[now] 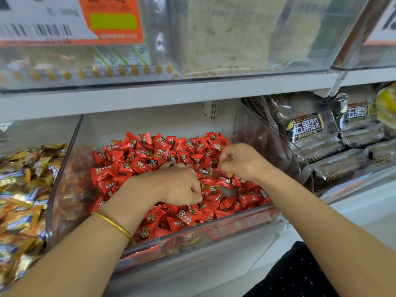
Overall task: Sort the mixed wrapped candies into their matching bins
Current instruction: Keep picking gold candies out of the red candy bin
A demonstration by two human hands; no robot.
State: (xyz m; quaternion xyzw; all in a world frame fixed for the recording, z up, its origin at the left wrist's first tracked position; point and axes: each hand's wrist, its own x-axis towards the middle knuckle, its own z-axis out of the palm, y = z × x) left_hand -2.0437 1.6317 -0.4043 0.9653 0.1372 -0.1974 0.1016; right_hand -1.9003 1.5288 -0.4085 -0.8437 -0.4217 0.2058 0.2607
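Seemingly midway: red candies (150,151) dominate the clear middle bin (214,227), yet gold-and-blue strays (211,189) lie near its centre. Over the bin's right half, the right hand (242,161) pinches a gold wrapper (229,157) in curled fingers. At the bin's centre the left hand (182,185) digs in, fingers curled; what it holds, I cannot tell. Matching gold candies (19,211) fill the neighbour left of it.

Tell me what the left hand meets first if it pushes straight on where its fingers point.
Probably the red candies under it; the fingers of the left hand curl down into that pile, possibly touching already.
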